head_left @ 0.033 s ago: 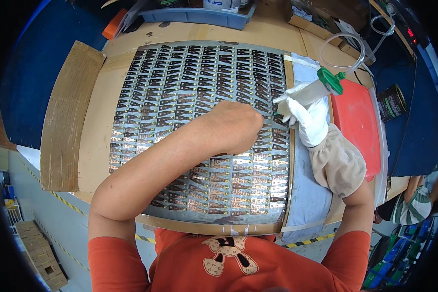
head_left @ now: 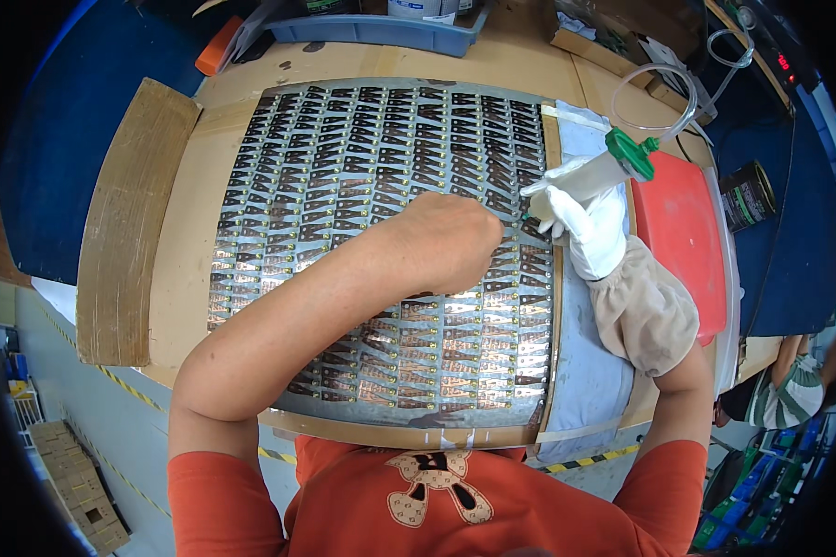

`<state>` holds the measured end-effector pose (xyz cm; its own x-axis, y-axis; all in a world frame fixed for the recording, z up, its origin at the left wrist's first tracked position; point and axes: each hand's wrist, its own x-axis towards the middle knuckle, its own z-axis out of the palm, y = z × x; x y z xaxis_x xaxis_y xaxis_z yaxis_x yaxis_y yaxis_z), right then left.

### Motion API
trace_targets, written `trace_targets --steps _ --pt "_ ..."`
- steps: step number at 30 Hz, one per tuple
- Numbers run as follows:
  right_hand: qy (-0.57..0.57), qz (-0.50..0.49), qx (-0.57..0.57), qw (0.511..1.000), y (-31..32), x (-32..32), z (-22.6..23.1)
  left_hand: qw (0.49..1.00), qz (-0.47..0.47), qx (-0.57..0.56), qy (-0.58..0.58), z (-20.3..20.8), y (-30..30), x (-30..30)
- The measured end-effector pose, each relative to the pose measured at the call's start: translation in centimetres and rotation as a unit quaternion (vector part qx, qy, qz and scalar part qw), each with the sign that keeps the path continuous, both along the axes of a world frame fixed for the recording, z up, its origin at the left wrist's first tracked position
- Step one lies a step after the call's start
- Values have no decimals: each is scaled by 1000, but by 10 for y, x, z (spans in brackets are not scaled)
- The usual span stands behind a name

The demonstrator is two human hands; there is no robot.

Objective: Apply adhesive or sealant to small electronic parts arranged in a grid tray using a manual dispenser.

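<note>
Brown bench (head_left: 178, 232) filled most of the head view, with a grey floor (head_left: 121, 432) past it and a blue tray (head_left: 372, 35) at the far side. A flat grey plate (head_left: 334, 409) lay on the bench, and it was full of small metal pieces (head_left: 528, 379) in many rows.

The right hand (head_left: 593, 232), in a white glove, was closed around a syringe (head_left: 613, 170) over the plate's right edge. The syringe leaned, with its long way running from far right down to near left. Its tip pointed at the left hand (head_left: 450, 243), just beside it. The bare left hand was over the rows with its fingers curled under, so I could not tell if it held anything. How high the tip was over the pieces did not show.

The syringe was cloudy and see-through, with a green top and a clear hose (head_left: 692, 102). The pieces were dark brown or shiny copper, wide at one end and thin at the other, with little gold dots.
</note>
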<state>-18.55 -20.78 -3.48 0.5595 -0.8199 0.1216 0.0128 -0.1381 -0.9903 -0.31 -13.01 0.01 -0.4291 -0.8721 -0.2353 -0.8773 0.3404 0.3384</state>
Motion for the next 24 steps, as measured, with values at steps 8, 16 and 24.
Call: trace_targets --steps 8,16,24 --pt "-18 9 -7 1000 2 -2 1 1000 0 3 1 0 0 0" --pt "2 19 -3 1000 -2 0 -1 1000 -1 -11 6 -2 1 1" --pt "-2 -1 -8 1000 0 -3 2 1000 -4 -14 8 -1 0 -1"
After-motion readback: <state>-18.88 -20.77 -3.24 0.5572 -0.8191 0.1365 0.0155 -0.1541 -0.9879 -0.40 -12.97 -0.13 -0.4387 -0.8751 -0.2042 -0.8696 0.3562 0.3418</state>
